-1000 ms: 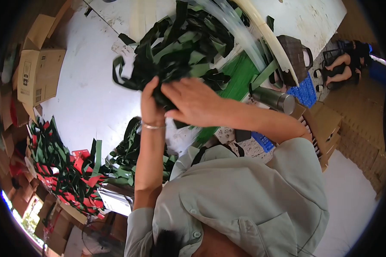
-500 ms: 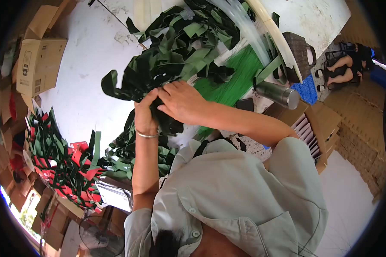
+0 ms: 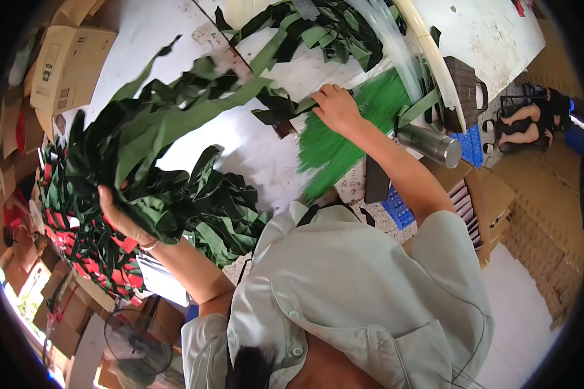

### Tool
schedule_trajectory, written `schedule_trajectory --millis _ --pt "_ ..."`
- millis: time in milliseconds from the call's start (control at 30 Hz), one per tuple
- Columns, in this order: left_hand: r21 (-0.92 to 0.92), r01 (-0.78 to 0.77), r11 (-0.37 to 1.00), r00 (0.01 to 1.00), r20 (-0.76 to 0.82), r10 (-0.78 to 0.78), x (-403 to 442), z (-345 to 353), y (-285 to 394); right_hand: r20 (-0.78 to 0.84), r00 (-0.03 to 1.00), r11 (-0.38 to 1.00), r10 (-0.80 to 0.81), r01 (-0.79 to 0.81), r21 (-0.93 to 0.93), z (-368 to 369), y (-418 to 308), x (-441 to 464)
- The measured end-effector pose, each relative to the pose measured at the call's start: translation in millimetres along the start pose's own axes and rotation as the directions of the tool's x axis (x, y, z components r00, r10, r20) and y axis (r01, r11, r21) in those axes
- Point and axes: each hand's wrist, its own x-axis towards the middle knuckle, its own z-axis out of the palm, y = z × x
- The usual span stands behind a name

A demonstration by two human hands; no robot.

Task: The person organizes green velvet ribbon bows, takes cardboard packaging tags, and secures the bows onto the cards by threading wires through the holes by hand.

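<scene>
At the left, my left hand (image 3: pixel 120 217) is wrapped round a large bunch of dark green ribbon strips (image 3: pixel 143 139), its fingers mostly hidden by them. My right hand (image 3: pixel 337 107) pinches the end of a green strip near the table's middle, beside a spread of bright green bristle-like strands (image 3: pixel 350 120). Long strips stretch from the bunch toward the right. Another heap of green strips (image 3: pixel 334 32) lies at the top of the white table (image 3: pixel 253 155). A further pile (image 3: pixel 224 214) sits below the held bunch.
Red pieces with green strips (image 3: pixel 104 259) fill the left edge near a cardboard box (image 3: pixel 71 68). A metal flask (image 3: pixel 429 144), a dark bag (image 3: pixel 462 91) and a curved pale strip (image 3: pixel 435 61) are at the right. Another person (image 3: pixel 532 120) sits farther right.
My hands have moved apart. The left hand has carried the green bunch to the left, and the right hand has moved right and slightly up. Strips now stretch out between them.
</scene>
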Motion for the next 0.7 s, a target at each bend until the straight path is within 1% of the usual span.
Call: schedule_trajectory --millis 33,67,100,167,200,233,267,300,333,367,400,433,467,500,533,567,600,667,700 --pt "-0.018 0.006 1.0 0.994 0.113 -0.004 -7.5 -1.1 9.4 -0.022 1.0 1.0 0.014 -0.014 0.01 2.1 0.2 2.3" --pt "-0.032 0.034 0.999 0.986 0.167 -0.028 -10.9 -3.5 17.6 -0.02 1.0 1.0 0.006 -0.006 0.011 2.8 1.9 5.0" --pt "-0.006 -0.042 0.999 0.996 0.075 0.042 -20.4 6.7 18.0 -0.021 1.0 1.0 -0.02 0.02 0.001 2.7 4.2 7.3" --pt "-0.03 -0.071 0.997 0.994 0.081 0.073 -24.6 -2.3 22.1 -0.021 0.998 0.999 -0.053 0.053 -0.008 0.8 8.1 14.9" --pt "0.019 -0.021 1.0 0.994 0.111 0.019 -26.7 -9.7 22.5 0.054 0.998 0.991 -0.011 0.003 0.132 -3.1 9.7 21.4" --pt "0.049 -0.06 0.997 0.998 -0.004 0.06 -32.0 1.1 15.7 0.136 0.991 0.963 0.021 -0.056 0.264 -12.4 6.2 26.6" --pt "0.07 -0.053 0.996 0.998 -0.036 0.056 -37.8 9.2 7.7 0.17 0.981 0.886 0.088 -0.155 0.437 -25.6 2.7 28.7" --pt "0.098 -0.025 0.995 0.997 -0.064 0.031 -37.9 -2.9 5.1 0.205 0.967 0.813 0.154 -0.242 0.529 -30.9 2.1 31.0" --pt "0.151 -0.053 0.987 0.982 -0.172 0.079 -35.8 -13.8 -3.0 0.247 0.945 0.722 0.215 -0.325 0.611 -38.9 -0.9 32.9" --pt "0.137 -0.04 0.99 0.973 -0.22 0.07 -35.7 -19.1 -10.6 0.498 0.81 0.352 0.309 -0.584 0.732 -49.6 -6.4 33.9" --pt "0.101 0.028 0.995 0.977 -0.211 -0.006 -40.2 -16.0 -17.9 0.331 0.876 0.548 0.352 -0.479 0.686 -33.8 8.3 34.5" --pt "0.1 0.05 0.994 0.97 -0.243 -0.024 -44.5 -14.3 -25.0 0.153 0.923 0.719 0.353 -0.372 0.587 -13.1 23.5 32.6" --pt "0.077 0.081 0.994 0.972 -0.226 -0.062 -50.6 -11.8 -31.3 -0.07 0.918 0.822 0.391 -0.314 0.476 -7.8 19.7 24.7" --pt "0.052 0.09 0.995 0.984 -0.156 -0.081 -56.0 -12.4 -35.9 -0.073 0.919 0.824 0.387 -0.31 0.475 -17.2 9.2 19.5" --pt "0.038 0.113 0.993 0.984 -0.141 -0.106 -60.2 -14.7 -38.4 -0.274 0.927 0.947 0.255 -0.182 0.264 -32.8 -6.3 13.9" --pt "0.026 0.137 0.99 0.983 -0.127 -0.133 -64.9 -16.7 -39.9 -0.431 0.899 0.997 0.076 -0.076 0.017 -40.6 -18.9 6.8" --pt "0.053 0.115 0.992 0.985 -0.136 -0.107 -70.8 -14.8 -41.0 -0.389 0.921 0.996 0.015 0.02 0.085 -38.9 -25.4 1.1" --pt "0.046 0.095 0.994 0.985 -0.15 -0.087 -79.3 -14.8 -39.2 -0.135 0.988 0.996 -0.08 0.083 0.018 -20.1 -37.0 -8.3" --pt "0.043 0.083 0.996 0.984 -0.162 -0.075 -82.9 -15.9 -37.7 -0.147 0.981 0.992 -0.126 0.119 -0.051 -11.3 -43.2 -11.5"
